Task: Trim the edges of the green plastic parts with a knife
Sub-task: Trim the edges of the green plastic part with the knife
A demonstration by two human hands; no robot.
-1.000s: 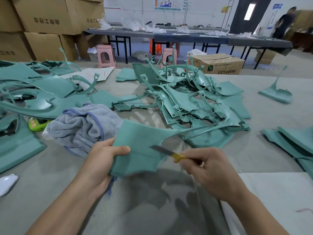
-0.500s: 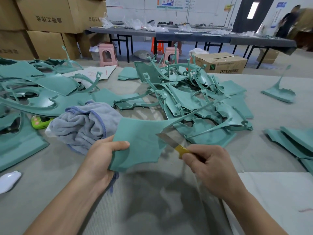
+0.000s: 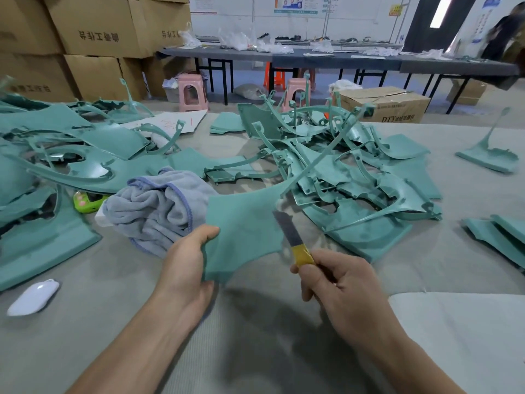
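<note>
My left hand (image 3: 184,268) pinches the flat green plastic part (image 3: 244,231) at its near corner, above the grey surface (image 3: 255,351). It seems light, thin, slightly flexible. My right hand (image 3: 341,291) grips the yellow-handled knife (image 3: 292,240), blade at its right edge.

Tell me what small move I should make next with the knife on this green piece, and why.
Probably draw the knife along the right edge of the green part. The left hand already grips the part by its left edge, raised off the table, and the right hand holds the blade up beside that edge.
</note>
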